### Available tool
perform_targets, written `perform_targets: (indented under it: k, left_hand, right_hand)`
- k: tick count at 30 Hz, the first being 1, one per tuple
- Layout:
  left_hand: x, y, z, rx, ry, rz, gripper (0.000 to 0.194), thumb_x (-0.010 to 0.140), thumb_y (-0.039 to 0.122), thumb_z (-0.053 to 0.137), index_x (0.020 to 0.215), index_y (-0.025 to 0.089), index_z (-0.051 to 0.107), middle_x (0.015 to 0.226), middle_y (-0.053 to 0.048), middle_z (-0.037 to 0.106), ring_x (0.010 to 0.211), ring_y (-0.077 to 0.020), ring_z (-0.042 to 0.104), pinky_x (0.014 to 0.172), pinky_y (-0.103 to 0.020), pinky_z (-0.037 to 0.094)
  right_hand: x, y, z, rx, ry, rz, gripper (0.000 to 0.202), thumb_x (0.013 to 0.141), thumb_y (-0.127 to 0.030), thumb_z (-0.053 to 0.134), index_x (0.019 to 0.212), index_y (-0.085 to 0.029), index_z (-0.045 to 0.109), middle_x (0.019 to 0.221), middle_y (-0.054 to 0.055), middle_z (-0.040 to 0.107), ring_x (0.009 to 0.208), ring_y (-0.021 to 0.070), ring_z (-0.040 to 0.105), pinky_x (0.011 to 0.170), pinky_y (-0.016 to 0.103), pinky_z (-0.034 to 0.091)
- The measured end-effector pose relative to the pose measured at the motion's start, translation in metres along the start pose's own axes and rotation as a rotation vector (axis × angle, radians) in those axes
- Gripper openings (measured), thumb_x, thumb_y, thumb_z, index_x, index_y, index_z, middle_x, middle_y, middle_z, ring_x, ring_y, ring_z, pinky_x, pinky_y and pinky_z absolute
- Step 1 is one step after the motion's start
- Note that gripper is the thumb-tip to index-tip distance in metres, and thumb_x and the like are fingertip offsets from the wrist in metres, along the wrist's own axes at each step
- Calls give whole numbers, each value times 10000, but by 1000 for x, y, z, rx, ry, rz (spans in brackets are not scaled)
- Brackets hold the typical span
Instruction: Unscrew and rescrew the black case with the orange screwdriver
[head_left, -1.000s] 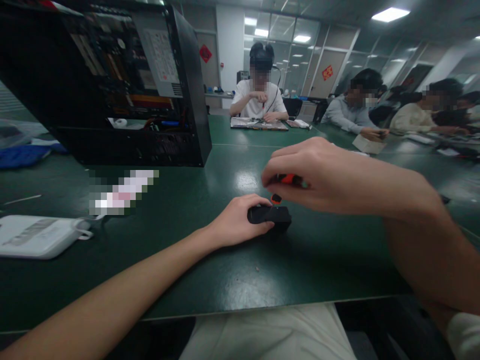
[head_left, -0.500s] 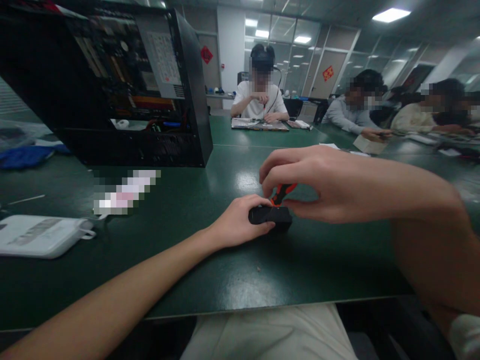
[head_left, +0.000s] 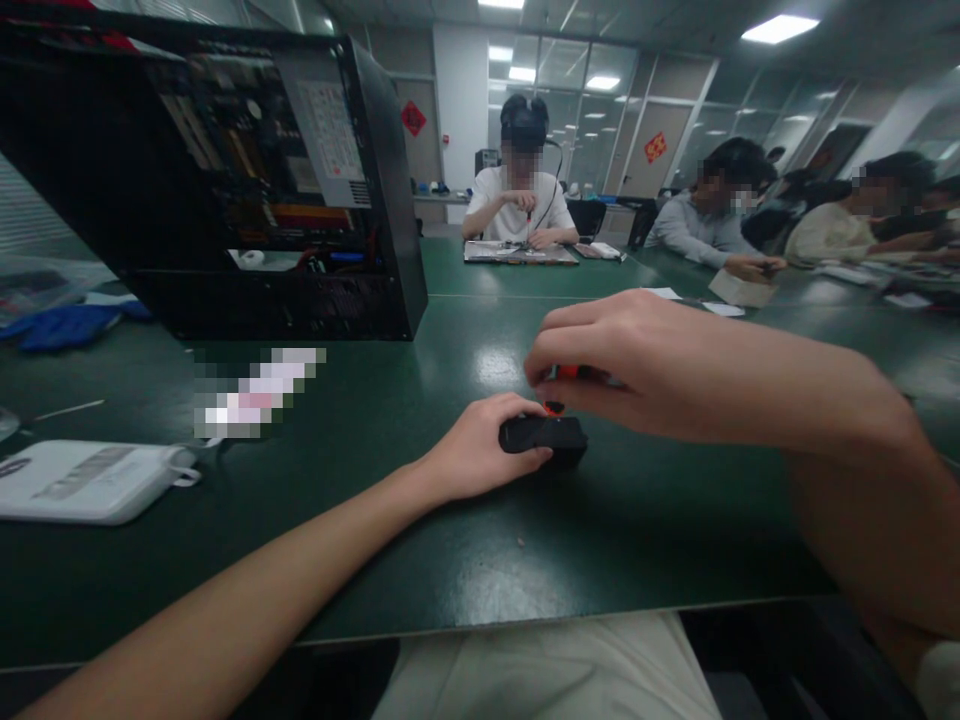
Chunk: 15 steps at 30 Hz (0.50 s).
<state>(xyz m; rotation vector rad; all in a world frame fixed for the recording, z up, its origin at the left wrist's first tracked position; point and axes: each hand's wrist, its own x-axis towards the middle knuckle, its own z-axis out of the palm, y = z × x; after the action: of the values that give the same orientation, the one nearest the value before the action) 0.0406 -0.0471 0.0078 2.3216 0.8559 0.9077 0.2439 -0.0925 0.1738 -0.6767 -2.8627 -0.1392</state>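
Separately, the hands [head_left: 480, 445] [head_left: 637, 365] grip a black block [head_left: 564, 442] and orange tool [head_left: 555, 408] while a computer case [head_left: 390, 185] contains cables [head_left: 315, 262].

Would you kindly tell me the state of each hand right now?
Left hand: closed, holding the black block by one end.
Right hand: closed, holding an orange-and-black tool above it.
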Motion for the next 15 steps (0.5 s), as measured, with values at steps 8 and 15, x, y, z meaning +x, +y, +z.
perform_targets:
  k: [8, 15]
  left_hand:
    - [-1, 7, -5, 7, -32, 8, 324, 845, 308, 789, 1136, 179, 726, 1099, -66, 746, 1007, -255, 704, 903, -370, 524]
    - [-2, 10, -7, -22, -88, 23, 363, 831, 230, 778, 1190, 194, 739, 1165, -61, 747, 1062, -244, 701, 951, -352, 519]
  right_hand:
    - [-5, 4, -4, 34, -33, -9, 99, 959, -185, 614, 941, -175, 711, 926, 45, 702, 801, 166, 614, 682, 289, 397]
    - [-11, 23, -13, 18, -46, 101, 125, 933, -178, 618, 937, -196, 742, 855, 16, 729, 719, 137, 626, 656, 276, 407]
